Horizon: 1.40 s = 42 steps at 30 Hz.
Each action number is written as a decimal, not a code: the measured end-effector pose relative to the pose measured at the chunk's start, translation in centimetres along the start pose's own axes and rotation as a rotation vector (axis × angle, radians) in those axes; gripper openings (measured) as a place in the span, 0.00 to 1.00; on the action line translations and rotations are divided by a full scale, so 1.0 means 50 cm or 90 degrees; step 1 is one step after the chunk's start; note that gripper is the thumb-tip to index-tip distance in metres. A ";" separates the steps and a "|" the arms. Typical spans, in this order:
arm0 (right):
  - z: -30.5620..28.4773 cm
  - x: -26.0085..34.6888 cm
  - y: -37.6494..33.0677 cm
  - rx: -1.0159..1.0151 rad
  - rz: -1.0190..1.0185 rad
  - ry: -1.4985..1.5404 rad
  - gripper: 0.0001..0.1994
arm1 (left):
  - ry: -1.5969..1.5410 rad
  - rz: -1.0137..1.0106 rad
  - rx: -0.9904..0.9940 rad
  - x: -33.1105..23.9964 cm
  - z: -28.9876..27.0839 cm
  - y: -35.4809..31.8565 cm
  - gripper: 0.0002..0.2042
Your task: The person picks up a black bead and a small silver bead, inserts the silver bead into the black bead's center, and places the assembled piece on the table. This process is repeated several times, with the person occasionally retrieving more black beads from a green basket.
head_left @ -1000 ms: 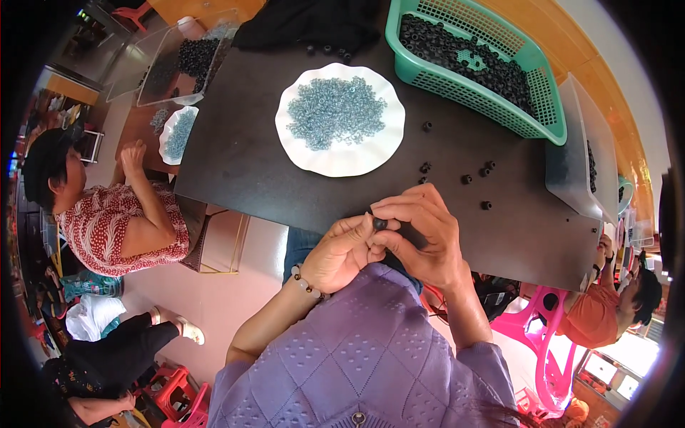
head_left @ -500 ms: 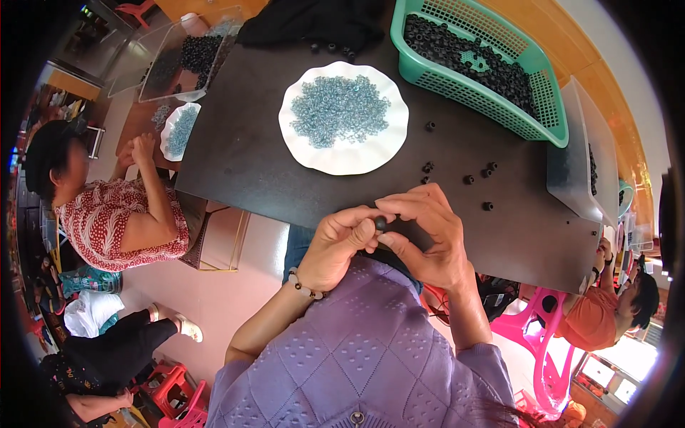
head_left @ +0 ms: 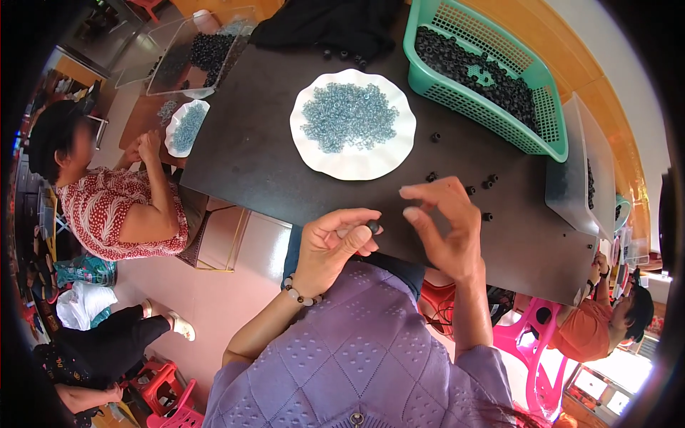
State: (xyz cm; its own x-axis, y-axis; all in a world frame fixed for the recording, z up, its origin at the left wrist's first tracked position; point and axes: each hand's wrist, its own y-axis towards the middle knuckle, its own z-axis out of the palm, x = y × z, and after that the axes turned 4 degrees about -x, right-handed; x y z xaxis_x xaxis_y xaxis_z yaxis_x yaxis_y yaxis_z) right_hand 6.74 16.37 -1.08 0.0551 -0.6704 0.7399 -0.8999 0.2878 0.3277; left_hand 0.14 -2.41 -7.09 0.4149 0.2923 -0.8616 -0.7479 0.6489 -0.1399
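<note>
My left hand, with a beaded bracelet at the wrist, pinches a small round black piece between thumb and fingers near the table's front edge. To its right, my right hand hangs apart from it. Its thumb and forefinger are spread, with nothing seen between them. Ahead of both hands stands a white wavy-rimmed plate heaped with small clear bluish rings. Several loose black pieces lie on the dark table to the plate's right, some beside my right hand.
A green basket of black pieces stands at the far right, with a translucent bin beside it. Black cloth lies at the back. On the left a person works by a smaller plate. Another person is at the right.
My right hand has let go of the black piece and moved right, away from my left hand, its fingers parting. The left hand keeps the piece.
</note>
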 end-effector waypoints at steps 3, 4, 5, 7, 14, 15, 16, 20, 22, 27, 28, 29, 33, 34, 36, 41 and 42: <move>0.008 -0.012 0.062 0.000 -0.007 -0.051 0.10 | -0.015 -0.014 -0.029 -0.006 -0.008 0.000 0.15; 0.011 -0.017 0.086 0.017 -0.007 -0.102 0.10 | -0.013 -0.018 -0.046 -0.009 -0.010 -0.002 0.15; 0.022 -0.027 0.111 0.023 -0.013 -0.099 0.10 | -0.006 -0.014 -0.055 -0.011 -0.017 -0.006 0.15; 0.028 -0.049 0.153 0.026 -0.063 -0.259 0.08 | -0.016 -0.019 -0.046 -0.019 -0.018 -0.006 0.15; 0.046 -0.114 0.229 0.045 -0.063 -0.343 0.07 | -0.078 -0.039 -0.098 -0.021 -0.048 -0.016 0.14; 0.048 -0.116 0.237 0.029 -0.079 -0.363 0.08 | -0.081 -0.039 -0.099 -0.021 -0.052 -0.018 0.14; 0.054 -0.123 0.244 0.031 -0.079 -0.364 0.08 | -0.096 -0.042 -0.096 -0.021 -0.057 -0.018 0.13; 0.069 -0.136 0.253 0.060 -0.100 -0.372 0.09 | -0.134 -0.045 -0.092 -0.022 -0.063 -0.014 0.13; 0.074 -0.135 0.252 0.077 -0.112 -0.385 0.09 | -0.158 -0.048 -0.093 -0.022 -0.066 -0.013 0.14; 0.079 -0.125 0.247 0.079 -0.124 -0.423 0.07 | -0.255 -0.077 -0.083 -0.009 -0.081 -0.017 0.14; 0.081 -0.125 0.245 0.078 -0.127 -0.422 0.07 | -0.297 -0.092 -0.071 -0.007 -0.082 -0.018 0.14; 0.083 -0.125 0.244 0.073 -0.130 -0.430 0.07 | -0.339 -0.107 -0.058 -0.005 -0.082 -0.019 0.13; 0.083 -0.113 0.233 0.048 -0.139 -0.402 0.07 | -0.397 -0.136 -0.055 0.006 -0.085 -0.025 0.14; 0.085 -0.113 0.230 0.047 -0.141 -0.401 0.07 | -0.410 -0.140 -0.050 0.008 -0.085 -0.026 0.14; 0.084 -0.112 0.225 0.051 -0.143 -0.368 0.07 | -0.423 -0.144 -0.045 0.010 -0.084 -0.030 0.14; 0.086 -0.108 0.223 0.063 -0.145 -0.403 0.05 | -0.437 -0.138 -0.020 0.017 -0.080 -0.032 0.14; 0.087 -0.106 0.223 0.064 -0.145 -0.413 0.05 | -0.436 -0.137 -0.020 0.019 -0.079 -0.033 0.14</move>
State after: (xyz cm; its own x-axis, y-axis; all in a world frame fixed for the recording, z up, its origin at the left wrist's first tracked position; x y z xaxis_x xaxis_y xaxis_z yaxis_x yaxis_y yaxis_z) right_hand -5.48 20.16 -3.93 0.0053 -0.9889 0.1484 -0.9340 0.0481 0.3540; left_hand -0.28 -5.97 -9.62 0.7791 0.5419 -0.3151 -0.6231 0.7245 -0.2948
